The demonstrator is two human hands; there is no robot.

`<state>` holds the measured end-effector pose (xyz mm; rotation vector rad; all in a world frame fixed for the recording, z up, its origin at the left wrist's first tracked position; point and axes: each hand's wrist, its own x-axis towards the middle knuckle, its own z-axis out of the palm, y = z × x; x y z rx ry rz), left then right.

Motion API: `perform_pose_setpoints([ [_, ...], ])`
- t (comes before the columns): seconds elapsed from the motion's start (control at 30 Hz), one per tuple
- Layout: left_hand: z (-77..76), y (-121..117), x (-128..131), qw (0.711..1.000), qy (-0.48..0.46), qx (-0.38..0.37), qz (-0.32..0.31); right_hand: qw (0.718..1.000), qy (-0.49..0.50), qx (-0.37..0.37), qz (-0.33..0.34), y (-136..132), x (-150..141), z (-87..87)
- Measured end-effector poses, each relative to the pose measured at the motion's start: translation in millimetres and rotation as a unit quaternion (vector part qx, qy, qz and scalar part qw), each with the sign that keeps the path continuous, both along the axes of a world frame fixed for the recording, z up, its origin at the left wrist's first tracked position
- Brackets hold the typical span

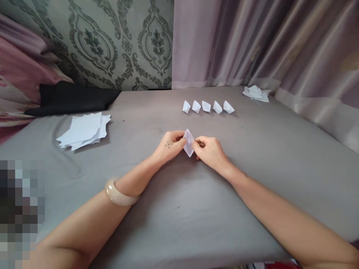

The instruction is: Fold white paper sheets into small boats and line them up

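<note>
Between my two hands is a small piece of folded white paper (189,143), diamond-shaped, with a crease down its middle. My left hand (171,145) pinches its left corner between thumb and fingers. On the opposite corner, my right hand (209,148) grips with the thumb in front and the fingers curled behind. The paper is held just above the grey cloth surface (168,224). Beyond my hands stand several folded paper boats (206,107) in a row, each with a pointed top.
A stack of white paper sheets (84,129) lies at the left, near a black cloth (75,98). More paper pieces (256,92) lie at the far right by the curtain (224,41). A patterned wall (120,41) closes off the back. Something pixelated (21,209) fills the lower left.
</note>
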<state>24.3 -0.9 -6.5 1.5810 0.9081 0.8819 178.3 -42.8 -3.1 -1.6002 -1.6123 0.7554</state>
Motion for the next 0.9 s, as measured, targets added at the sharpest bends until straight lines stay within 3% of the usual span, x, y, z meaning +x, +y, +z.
perform_pose_setpoints([
  [0.3,-6.2,1.0,-0.5,0.996,0.073,0.029,0.04,0.998,0.011,0.045,-0.03,4.6,-1.0,-3.4],
  [0.53,-4.3,-2.5,0.4,0.995,0.085,0.033,0.031,0.996,0.038,0.085,-0.006,6.7,-2.3,-3.4],
  [0.9,-1.5,-3.8,0.5,0.995,0.096,0.02,0.035,0.995,0.063,0.083,0.005,8.0,-0.5,-4.8],
])
